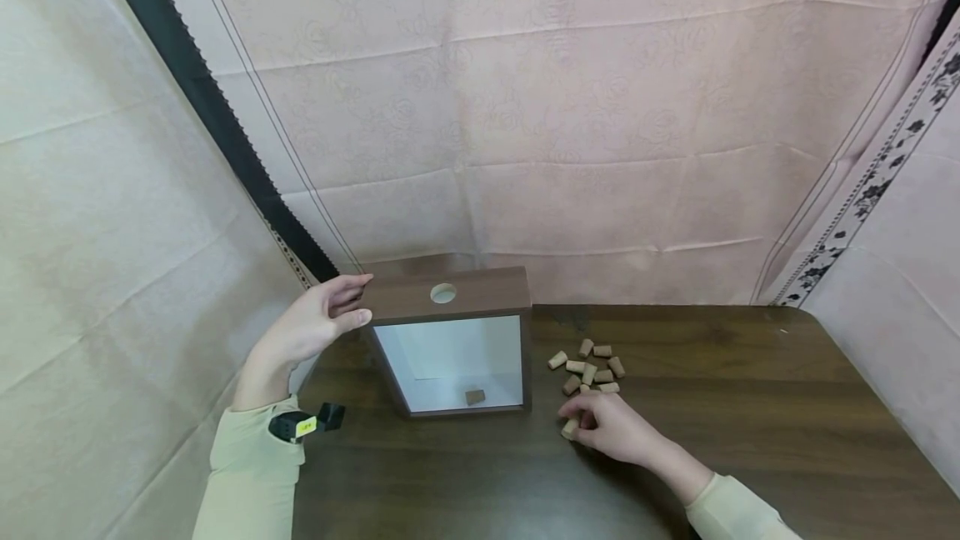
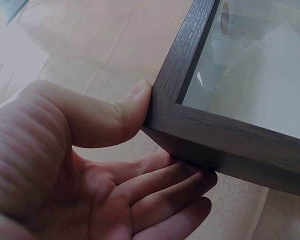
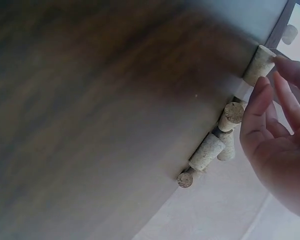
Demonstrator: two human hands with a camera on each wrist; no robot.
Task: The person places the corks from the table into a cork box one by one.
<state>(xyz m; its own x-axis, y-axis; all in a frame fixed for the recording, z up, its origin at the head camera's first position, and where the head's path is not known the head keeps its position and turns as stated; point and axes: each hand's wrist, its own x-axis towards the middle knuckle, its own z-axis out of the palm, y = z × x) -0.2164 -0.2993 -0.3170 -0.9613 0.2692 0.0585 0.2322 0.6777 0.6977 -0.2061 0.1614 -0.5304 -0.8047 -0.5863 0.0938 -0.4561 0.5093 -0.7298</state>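
My right grip (image 1: 617, 432) pinches 1 cork (image 1: 569, 430) at the desk (image 1: 750, 407), right of the box (image 1: 483, 298). I guess this is the pick-up step; lifting needs a snug pinch. Past it, the cork pile (image 1: 590, 373) shows in my head view, not my left wrist view. Farther, my left grip (image 1: 309, 323) holds the box's left corner.

Head view forward and down from above, wrist views close, box (image 1: 450, 352) in all three

See pinkish cloth (image 1: 562, 107) behind the wooden table (image 1: 750, 407), a dark band (image 1: 211, 107) behind its left corner, floral trim (image 1: 874, 188) behind its right
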